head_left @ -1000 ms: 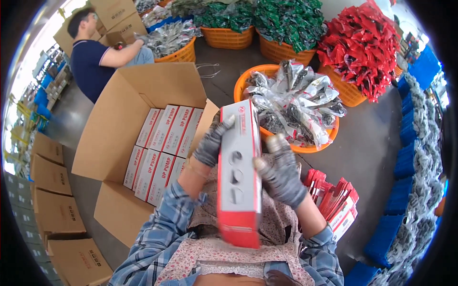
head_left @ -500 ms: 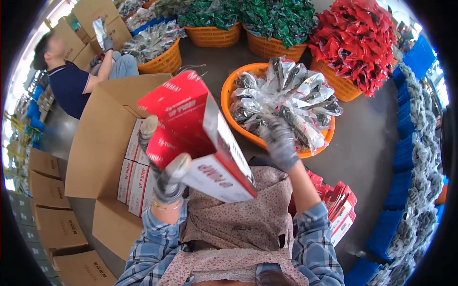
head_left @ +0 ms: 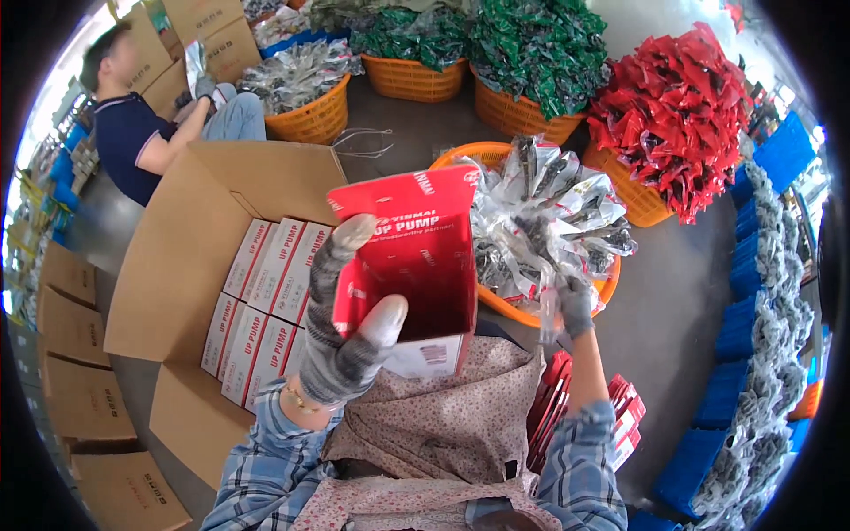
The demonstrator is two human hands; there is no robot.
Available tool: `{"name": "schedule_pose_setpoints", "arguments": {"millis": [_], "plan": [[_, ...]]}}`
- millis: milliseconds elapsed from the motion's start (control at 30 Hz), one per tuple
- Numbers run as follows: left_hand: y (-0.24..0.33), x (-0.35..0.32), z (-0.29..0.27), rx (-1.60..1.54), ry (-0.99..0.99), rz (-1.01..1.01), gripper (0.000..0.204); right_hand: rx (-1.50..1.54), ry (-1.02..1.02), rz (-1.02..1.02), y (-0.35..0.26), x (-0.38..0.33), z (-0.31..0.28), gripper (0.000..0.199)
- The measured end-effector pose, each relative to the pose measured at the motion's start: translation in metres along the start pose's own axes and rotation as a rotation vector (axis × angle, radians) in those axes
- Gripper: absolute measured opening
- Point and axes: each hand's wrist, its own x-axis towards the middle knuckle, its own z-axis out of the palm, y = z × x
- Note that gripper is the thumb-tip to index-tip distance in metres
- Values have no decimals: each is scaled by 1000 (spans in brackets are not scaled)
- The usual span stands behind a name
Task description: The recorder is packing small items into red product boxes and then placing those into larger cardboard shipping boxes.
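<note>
My left hand, in a grey-and-white striped glove, grips the near left edge of a red and white cardboard box. Its top flap stands up and its open mouth shows a red inside. My right hand, in a grey glove, has its fingers closed on a clear plastic bag at the near edge of an orange basket. Dark parts in similar clear bags are heaped in this basket. What the gripped bag contains is hard to make out.
On my left an open brown carton holds rows of white and red boxes. Folded red and white boxes lie by my right forearm. Baskets of green and red bags stand ahead. A person sits far left.
My left hand has turned the box more upright, its mouth now facing me. My right hand has moved right and nearer, closing on a bag. The view has shifted slightly.
</note>
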Motion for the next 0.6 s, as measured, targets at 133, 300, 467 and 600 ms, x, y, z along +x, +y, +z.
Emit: {"name": "schedule_pose_setpoints", "arguments": {"millis": [133,300,467,600], "plan": [[2,12,19,47,93,29,64,699,137,-196,-31,-69,-42,24],[15,10,33,-239,84,-105,59,884,145,-115,-127,-153,-95,27],[31,9,45,-265,18,13,59,33,254,-553,-200,-212,-173,26],[26,5,47,-345,-25,144,63,-679,237,-846,-279,-249,-215,23]]}}
